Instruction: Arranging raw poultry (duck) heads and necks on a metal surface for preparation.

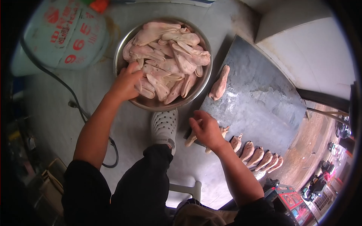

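A round stainless-steel bowl [205, 87] is heaped with pale, plucked duck heads [167, 66], their flat bills showing. My left hand [128, 82] reaches over the bowl's left side, its fingers among the heads there. Blur at the fingertips hides whether they grip one. To the right, my right hand [208, 130] is over the near left corner of a dark metal sheet [254, 93], fingers bent. A duck head [191, 139] shows partly beneath this hand; whether it is held is unclear. Another duck head [219, 84] lies alone along the sheet's left edge.
Several more duck heads [257, 155] form a row along the sheet's near edge. A gas cylinder [93, 48] stands upper left, with a black hose [70, 93] curving down. My white clog [165, 127] is just below the bowl. A white wall [311, 53] borders the sheet.
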Action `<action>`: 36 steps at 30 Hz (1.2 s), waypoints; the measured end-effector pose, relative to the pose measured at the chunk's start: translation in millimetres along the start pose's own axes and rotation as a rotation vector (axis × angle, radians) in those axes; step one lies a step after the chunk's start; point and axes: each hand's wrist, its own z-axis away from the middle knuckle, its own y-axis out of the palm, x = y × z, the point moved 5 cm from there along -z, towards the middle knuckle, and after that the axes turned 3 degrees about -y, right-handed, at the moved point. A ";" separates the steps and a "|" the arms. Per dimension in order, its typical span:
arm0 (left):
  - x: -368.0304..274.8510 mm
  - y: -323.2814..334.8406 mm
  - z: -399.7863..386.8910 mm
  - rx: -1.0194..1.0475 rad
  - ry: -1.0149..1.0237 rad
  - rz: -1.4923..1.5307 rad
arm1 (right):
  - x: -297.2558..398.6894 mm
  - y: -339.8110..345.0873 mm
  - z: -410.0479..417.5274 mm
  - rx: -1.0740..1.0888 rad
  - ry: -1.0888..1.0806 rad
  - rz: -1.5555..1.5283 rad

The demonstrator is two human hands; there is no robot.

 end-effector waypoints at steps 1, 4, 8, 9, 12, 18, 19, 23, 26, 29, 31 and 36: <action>1.8 0.5 5.8 0.003 0.003 -0.005 | 0.3 0.6 1.9 0.028 0.004 0.005; -2.1 -6.4 26.7 -0.201 0.014 0.198 | -1.0 -0.3 2.8 0.025 0.028 -0.035; -41.1 -15.7 41.5 -0.224 -0.301 0.976 | 14.9 -10.1 0.2 -0.054 -0.062 -0.076; -58.2 -13.6 39.3 -0.157 -0.314 1.115 | 31.7 -11.2 -3.7 -0.052 -0.107 -0.161; -95.2 -3.2 34.8 0.033 -0.353 1.388 | 74.8 -10.9 -18.9 -0.164 -0.434 -0.248; -169.7 0.2 22.6 0.189 -0.175 1.552 | 41.7 1.9 -28.3 -0.216 -0.210 -0.620; -169.6 8.0 20.0 0.204 -0.166 1.567 | 31.0 5.1 -26.9 -0.098 -0.027 -0.943; -154.7 29.9 23.2 0.239 -0.422 1.445 | 13.5 -10.5 -5.5 -0.005 0.256 -1.497; -157.6 36.7 22.4 0.267 -0.540 1.431 | -8.3 -34.8 6.0 -0.091 0.209 -1.539; -172.0 36.9 21.4 0.232 -0.522 1.407 | -29.9 -43.4 8.2 0.046 -0.012 -1.717; -173.0 43.5 23.4 0.229 -0.509 1.460 | -30.0 -52.8 13.6 -0.047 -0.002 -1.785; -181.2 53.9 34.0 0.255 -0.576 1.552 | -77.6 -101.5 33.4 -0.207 0.021 -1.834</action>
